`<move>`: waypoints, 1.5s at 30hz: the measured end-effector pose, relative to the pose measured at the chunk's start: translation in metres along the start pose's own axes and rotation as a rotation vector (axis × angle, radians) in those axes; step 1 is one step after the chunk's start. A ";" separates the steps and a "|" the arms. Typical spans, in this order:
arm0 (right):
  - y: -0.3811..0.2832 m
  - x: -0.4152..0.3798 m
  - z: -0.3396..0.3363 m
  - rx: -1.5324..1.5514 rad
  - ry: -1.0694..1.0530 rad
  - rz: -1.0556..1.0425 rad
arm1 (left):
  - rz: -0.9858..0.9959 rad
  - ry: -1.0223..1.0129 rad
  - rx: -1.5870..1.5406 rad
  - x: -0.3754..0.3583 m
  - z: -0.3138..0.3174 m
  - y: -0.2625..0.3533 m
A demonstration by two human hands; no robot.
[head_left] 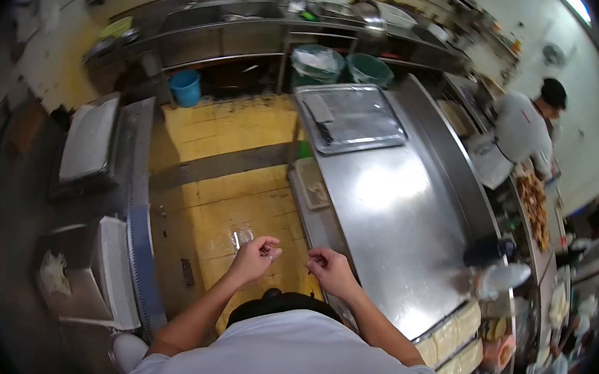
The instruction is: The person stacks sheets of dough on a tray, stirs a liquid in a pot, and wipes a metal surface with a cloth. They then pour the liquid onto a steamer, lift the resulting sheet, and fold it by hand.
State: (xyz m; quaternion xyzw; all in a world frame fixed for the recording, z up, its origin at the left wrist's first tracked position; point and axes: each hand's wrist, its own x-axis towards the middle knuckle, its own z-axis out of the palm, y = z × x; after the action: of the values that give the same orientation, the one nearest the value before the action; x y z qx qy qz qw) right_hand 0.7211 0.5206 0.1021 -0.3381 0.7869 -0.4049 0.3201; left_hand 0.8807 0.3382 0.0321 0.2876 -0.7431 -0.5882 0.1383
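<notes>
Both bare hands are hovering in front of the wearer's body, apart from each other. The left hand [256,257] is floating above the yellow tiled floor [212,126], its fingers [268,240] bending loosely and leaving a small gap to the thumb, with nothing visible between them. The right hand [330,270] is hanging just beside the near left edge of the steel bench [381,230], its fingers curling inward; I cannot tell whether they are gripping anything small. The bench is stretching away along the wearer's right side, its bare top reflecting bright light. At its far end a metal tray [369,125] is lying flat, carrying a broad-bladed tool [320,109] with a dark handle. At the near right end, pale blocks [450,335] are sitting in rows, and a clear plastic bag [504,280] is resting near them. Below the left edge, a shallow pale bin [312,183] is occupying the lower shelf. Beyond the bench, a blue bucket [185,88] is standing on the floor, and at right a co-worker [525,132] in a dark cap is standing beside a counter bearing browned pieces [532,204].
</notes>
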 end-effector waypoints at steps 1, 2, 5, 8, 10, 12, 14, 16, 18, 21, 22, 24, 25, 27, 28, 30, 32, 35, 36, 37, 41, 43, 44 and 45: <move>-0.009 0.015 0.005 -0.019 -0.030 -0.030 | -0.006 0.046 -0.036 0.001 -0.008 -0.003; -0.018 0.030 0.009 -0.037 -0.062 -0.061 | -0.011 0.094 -0.070 0.003 -0.016 -0.006; -0.033 0.075 0.022 -0.064 -0.152 -0.114 | -0.057 0.205 -0.137 0.005 -0.035 -0.018; -0.040 0.123 0.039 -0.055 -0.251 -0.141 | -0.103 0.272 -0.118 0.014 -0.058 -0.026; -0.043 0.158 0.049 -0.041 -0.329 -0.167 | -0.143 0.316 -0.070 0.031 -0.074 -0.020; -0.045 0.190 0.058 -0.054 -0.387 -0.198 | -0.196 0.364 -0.012 0.054 -0.081 -0.016; -0.057 0.230 0.059 -0.067 -0.425 -0.245 | -0.175 0.391 -0.042 0.086 -0.089 -0.008; -0.062 0.269 0.058 -0.038 -0.469 -0.280 | -0.141 0.428 -0.074 0.121 -0.095 -0.010; -0.068 0.308 0.057 -0.013 -0.514 -0.285 | -0.130 0.477 -0.042 0.150 -0.109 -0.004; -0.086 0.368 0.061 0.004 -0.587 -0.249 | -0.137 0.598 0.023 0.179 -0.140 0.009; -0.096 0.384 0.066 -0.037 -0.601 -0.267 | -0.164 0.652 0.021 0.185 -0.150 0.010; -0.115 0.415 0.078 -0.127 -0.626 -0.311 | -0.194 0.765 0.015 0.190 -0.162 0.006; -0.124 0.427 0.089 -0.032 -0.666 -0.336 | -0.191 0.828 0.017 0.190 -0.171 0.003; -0.147 0.449 0.111 -0.058 -0.724 -0.439 | -0.264 0.916 -0.027 0.189 -0.193 0.003; -0.160 0.456 0.122 -0.069 -0.752 -0.484 | -0.342 0.935 -0.079 0.186 -0.203 0.010; -0.186 0.469 0.150 -0.099 -0.804 -0.524 | -0.421 0.984 -0.125 0.183 -0.223 0.002; -0.204 0.483 0.182 -0.071 -0.870 -0.551 | -0.417 1.043 -0.109 0.184 -0.244 -0.020; -0.237 0.507 0.232 -0.033 -0.939 -0.629 | -0.328 1.163 -0.091 0.193 -0.288 -0.084; -0.251 0.516 0.247 -0.081 -0.947 -0.637 | -0.271 1.222 -0.067 0.197 -0.309 -0.087; -0.267 0.524 0.261 -0.128 -0.955 -0.645 | -0.386 1.180 -0.090 0.199 -0.330 -0.088; -0.312 0.558 0.310 -0.231 -0.990 -0.731 | -0.295 1.318 0.068 0.208 -0.413 -0.085; -0.331 0.581 0.336 -0.228 -1.019 -0.764 | -0.348 1.301 0.150 0.209 -0.455 -0.097; -0.340 0.590 0.346 -0.229 -1.024 -0.754 | -0.383 1.292 0.187 0.209 -0.472 -0.103; -0.356 0.593 0.356 -0.226 -1.033 -0.746 | -0.401 1.328 0.176 0.210 -0.490 -0.106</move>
State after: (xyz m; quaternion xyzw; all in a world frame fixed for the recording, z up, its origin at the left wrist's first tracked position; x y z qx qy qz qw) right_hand 0.7591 -0.2565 0.1028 -0.7717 0.3990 -0.1889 0.4578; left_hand 1.0078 -0.1897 0.0356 0.7278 -0.4790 -0.2398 0.4282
